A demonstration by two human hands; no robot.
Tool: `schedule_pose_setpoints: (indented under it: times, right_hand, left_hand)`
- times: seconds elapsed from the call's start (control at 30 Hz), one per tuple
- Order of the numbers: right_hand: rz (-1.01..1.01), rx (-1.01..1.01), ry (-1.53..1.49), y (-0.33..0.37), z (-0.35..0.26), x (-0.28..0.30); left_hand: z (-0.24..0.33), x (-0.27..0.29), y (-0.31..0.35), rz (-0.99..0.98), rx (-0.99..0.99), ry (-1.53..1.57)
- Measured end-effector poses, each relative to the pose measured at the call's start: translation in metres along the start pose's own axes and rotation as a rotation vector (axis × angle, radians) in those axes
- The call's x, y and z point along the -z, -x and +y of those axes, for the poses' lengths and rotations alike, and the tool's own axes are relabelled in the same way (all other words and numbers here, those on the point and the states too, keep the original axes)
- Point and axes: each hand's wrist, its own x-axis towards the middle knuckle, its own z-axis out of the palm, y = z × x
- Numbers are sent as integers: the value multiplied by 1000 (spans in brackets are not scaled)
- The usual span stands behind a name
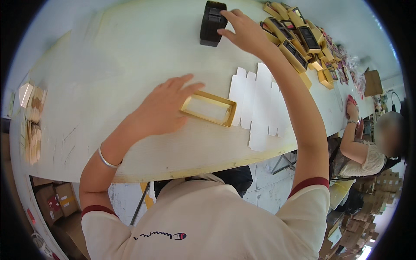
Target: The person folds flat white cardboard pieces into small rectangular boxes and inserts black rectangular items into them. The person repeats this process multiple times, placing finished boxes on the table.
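Note:
My right hand (247, 32) reaches to the far side of the table. Its thumb and forefinger are apart, with their tips at the right edge of a stack of black plastic trays (212, 26). Nearer to me, my left hand (162, 106) is spread, slightly smeared by motion, at the left end of an open gold box (210, 122). The box is a shallow rectangular frame with a pale inside. Whether the left fingertips touch its rim I cannot tell. Flat white card blanks (260, 104) with cut tabs lie just right of the box, partly behind my right forearm.
Many gold boxes (299, 41), some with black trays inside, are heaped at the far right. Stacks of folded card (32, 123) stand at the left edge. A co-worker (362, 151) sits at the right, a hand on red items. Cartons (65, 201) lie under the table.

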Motion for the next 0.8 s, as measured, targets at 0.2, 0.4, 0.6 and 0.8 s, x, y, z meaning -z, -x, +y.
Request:
schedule_pose_setpoints:
  times: [0.2,0.4,0.6,0.8]
  right_hand:
    - [-31,46,112,-33,4,-31]
    - [27,51,-119,-35,14,-31]
    - [127,35,-248,-36,30,-27]
    - [-99,56,-76,-34,10,-20]
  left_hand:
    - [2,7,-9,-70,473,207]
    - [-12,-16,-32,-68,386,73]
    - [-22,-25,-49,-171,407,214]
    - [-21,-22,-54,-276,321,208]
